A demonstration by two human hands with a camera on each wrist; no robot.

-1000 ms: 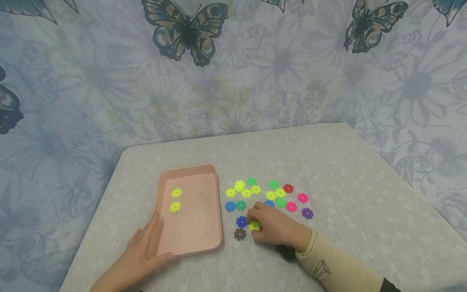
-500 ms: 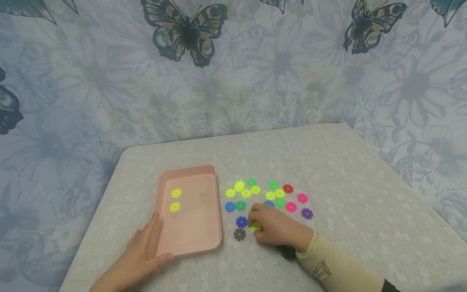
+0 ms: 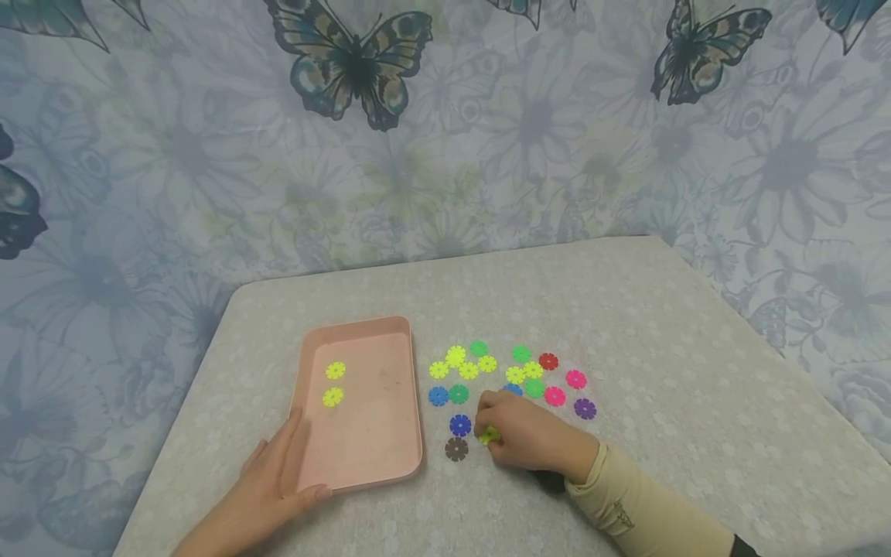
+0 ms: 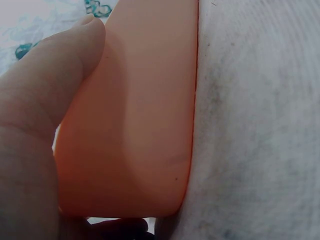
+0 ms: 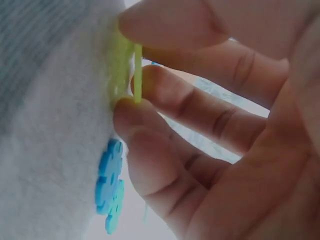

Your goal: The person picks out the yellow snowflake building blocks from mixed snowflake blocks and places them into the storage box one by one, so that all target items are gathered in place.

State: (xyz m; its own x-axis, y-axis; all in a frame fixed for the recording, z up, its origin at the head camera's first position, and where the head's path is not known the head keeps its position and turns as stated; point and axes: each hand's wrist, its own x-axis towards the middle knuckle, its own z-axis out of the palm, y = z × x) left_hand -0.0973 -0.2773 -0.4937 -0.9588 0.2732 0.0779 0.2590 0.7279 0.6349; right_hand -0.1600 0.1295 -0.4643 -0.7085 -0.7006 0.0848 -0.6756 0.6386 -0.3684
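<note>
In the head view my left hand (image 3: 267, 472) rests at the near left corner of a pink tray (image 3: 365, 460), fingers straight along its left side and thumb against its near edge. The left wrist view shows the thumb by the tray's pink wall (image 4: 155, 110). Two yellow flower-shaped notched discs (image 3: 336, 370) lie in the tray. To its right, my right hand (image 3: 532, 433) pinches a yellow notched disc (image 3: 489, 435) low over the cloth. In the right wrist view this yellow disc (image 5: 138, 75) appears edge-on between thumb and fingers, with a blurred yellow patch behind it.
Dark blue (image 3: 460, 425) and brown notched discs (image 3: 456, 449) lie left of the right hand. Several yellow, green, blue, pink, red and purple discs (image 3: 585, 408) are spread beyond it. A patterned cloth (image 3: 543, 294) covers the table, which meets a butterfly-print wall.
My right hand has shifted very slightly to the right, and less of the yellow disc shows. The left hand and the tray have stayed in place.
</note>
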